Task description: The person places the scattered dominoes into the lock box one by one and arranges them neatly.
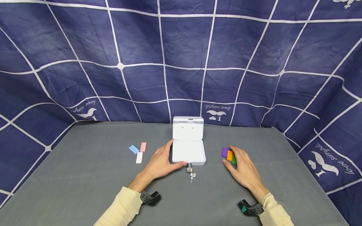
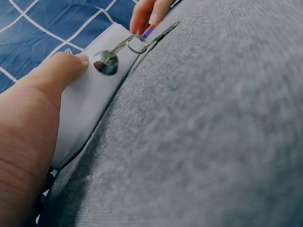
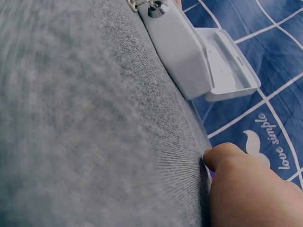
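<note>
From where I stand, the box [image 1: 189,151] sits towards the middle of the table [image 1: 85,150], its lid [image 1: 188,131] raised at the back. The left grip [image 1: 161,161] spans its near left corner, thumb along the front beside the lock [image 2: 106,67] and fingers at the side, holding it. The right grip [image 1: 243,166] is beside three tiles, purple [image 1: 224,152], orange [image 1: 229,155] and green [image 1: 233,160], thumb and fingers well parted; I see no firm hold on any of them.

For a clean pick-up, I'd take one tile by its long edges, thumb one side and finger the other, and draw it clear before lifting, since the three lie so close. The left thumb would do well to stay off the keys [image 1: 193,174], and the box needs only light steadying.

The box's lock faces the person, and its long axis seems to run left to right. Purple and orange point roughly away from the person; green is too covered to judge. Left of the box, pink [image 1: 143,147] and white [image 1: 139,158] point mostly away too, while blue [image 1: 134,149] slants, its far end leftward.
</note>
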Demonstrator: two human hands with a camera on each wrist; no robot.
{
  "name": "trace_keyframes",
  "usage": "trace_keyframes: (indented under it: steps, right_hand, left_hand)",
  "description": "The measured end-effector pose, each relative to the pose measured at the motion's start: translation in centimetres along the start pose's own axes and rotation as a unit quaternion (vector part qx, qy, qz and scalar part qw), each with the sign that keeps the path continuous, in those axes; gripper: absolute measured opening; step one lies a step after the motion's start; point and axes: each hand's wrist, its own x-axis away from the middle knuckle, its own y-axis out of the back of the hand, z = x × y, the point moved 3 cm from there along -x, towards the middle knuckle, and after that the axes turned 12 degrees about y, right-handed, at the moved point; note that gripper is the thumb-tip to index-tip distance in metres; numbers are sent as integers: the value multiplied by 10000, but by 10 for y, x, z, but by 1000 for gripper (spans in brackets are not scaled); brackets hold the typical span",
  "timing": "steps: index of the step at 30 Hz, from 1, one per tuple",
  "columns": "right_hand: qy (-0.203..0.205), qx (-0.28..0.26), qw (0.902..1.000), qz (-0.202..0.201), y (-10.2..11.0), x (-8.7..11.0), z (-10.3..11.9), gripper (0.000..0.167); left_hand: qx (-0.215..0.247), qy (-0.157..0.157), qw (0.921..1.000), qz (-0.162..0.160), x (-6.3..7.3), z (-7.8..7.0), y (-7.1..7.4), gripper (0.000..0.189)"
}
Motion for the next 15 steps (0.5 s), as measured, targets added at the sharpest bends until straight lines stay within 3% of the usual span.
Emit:
trace_keyframes:
  steps: [10, 15]
  right_hand:
    - [-491, -105, 9986, 158, -7, -20, -7, 71]
    - [-523, -103, 9985, 142, -9, -28, -7, 72]
  left_hand:
    - [-217, -185, 9996, -54, 1, 1, -3, 109]
    - [-344, -277, 9990, 16, -1, 0, -2, 111]
